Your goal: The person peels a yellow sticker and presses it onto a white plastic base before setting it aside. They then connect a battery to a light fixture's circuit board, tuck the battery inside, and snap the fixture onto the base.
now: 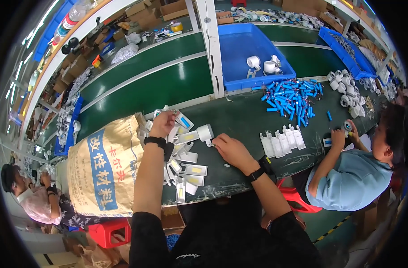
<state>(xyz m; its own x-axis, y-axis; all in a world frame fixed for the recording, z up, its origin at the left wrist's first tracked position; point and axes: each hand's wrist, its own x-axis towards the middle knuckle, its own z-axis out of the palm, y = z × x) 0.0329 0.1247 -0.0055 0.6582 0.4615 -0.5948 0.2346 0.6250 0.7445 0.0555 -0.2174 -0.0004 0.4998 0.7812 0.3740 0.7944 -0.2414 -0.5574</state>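
On the green worktable, a white plastic lamp housing (205, 133) with a round head and a long body holding a yellow strip lies in front of me. The fingertips of my right hand (231, 151) are pinched at the small hooked tab on its head. Farther left, my left hand (163, 125) is closed above the heap, beside a white housing with a blue battery (185, 122); what its fingers grip is hidden. A round part (157, 113) shows just past that hand. Several white housings with yellow strips (194, 169) lie spread below.
A large paper sack (105, 165) stands left of the heap. Right of my hands are a row of white covers (282, 141), a pile of blue batteries (293, 99) and a blue tray (235, 44). Co-workers sit at right (351, 167) and far left (38, 196).
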